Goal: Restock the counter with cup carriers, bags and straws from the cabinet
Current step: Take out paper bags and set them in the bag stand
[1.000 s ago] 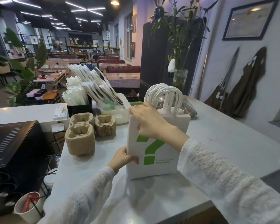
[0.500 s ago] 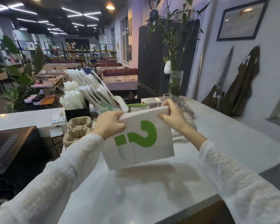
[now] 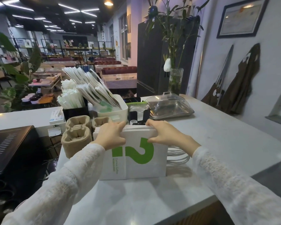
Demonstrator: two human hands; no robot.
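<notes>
A stack of flat white paper bags with a green question mark stands on its long edge on the grey counter, handles pointing right. My left hand grips the stack's top edge at the left, and my right hand grips the top edge at the right. Brown pulp cup carriers are stacked just left of the bags. Behind them a black holder carries white wrapped straws, and a white bin holds more flat bags leaning left.
A steel tray under a clear lid sits at the back right of the counter. A black machine stands at the left. A glass vase with bamboo stands behind the tray. A small black holder sits behind the bags.
The bag stack was turned from upright with handles up onto its side, then set down on its long edge. Both hands moved to grip its top edge.
</notes>
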